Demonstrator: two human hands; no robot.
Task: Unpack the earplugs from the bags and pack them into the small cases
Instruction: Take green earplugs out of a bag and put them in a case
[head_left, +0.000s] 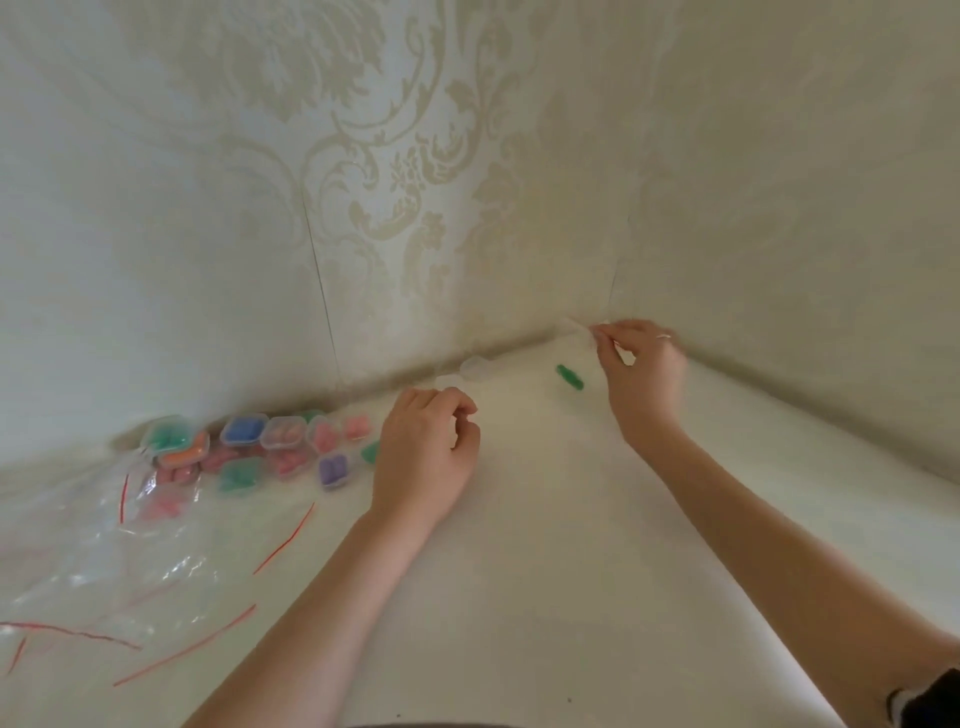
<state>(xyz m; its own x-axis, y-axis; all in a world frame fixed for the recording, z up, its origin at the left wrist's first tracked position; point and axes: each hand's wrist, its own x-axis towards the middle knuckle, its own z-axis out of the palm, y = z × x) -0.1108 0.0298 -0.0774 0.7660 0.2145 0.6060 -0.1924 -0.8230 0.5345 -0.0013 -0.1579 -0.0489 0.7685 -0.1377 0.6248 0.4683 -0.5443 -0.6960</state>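
The right hand (641, 364) reaches far forward toward the back corner of the table (545, 571), raised a little, its thumb and fingers pinching a small clear bag (579, 328) that is blurred and hard to make out. A ring shows on 1 finger. The left hand (426, 452) is nearer the middle, knuckles up, fingers curled inward; whether anything sits inside the curl cannot be told.

The table is pale and meets patterned wallpaper (405, 171) along the back and on the right, so the right hand works close against the corner where the 2 walls join. A broad bare stretch of tabletop lies between and below the 2 forearms.

A green earplug (570, 376) lies on the table just left of and below the right hand, apart from it. A clear empty case (475, 367) sits by the back wall, between the 2 hands. To the left of the left hand stands a cluster of small cases (270, 447), clear-lidded and filled with green, orange, blue, pink and purple earplugs. Further left and nearer, clear bags (104, 561) with red strips lie crumpled and overlapping, 1 with pink earplugs inside.
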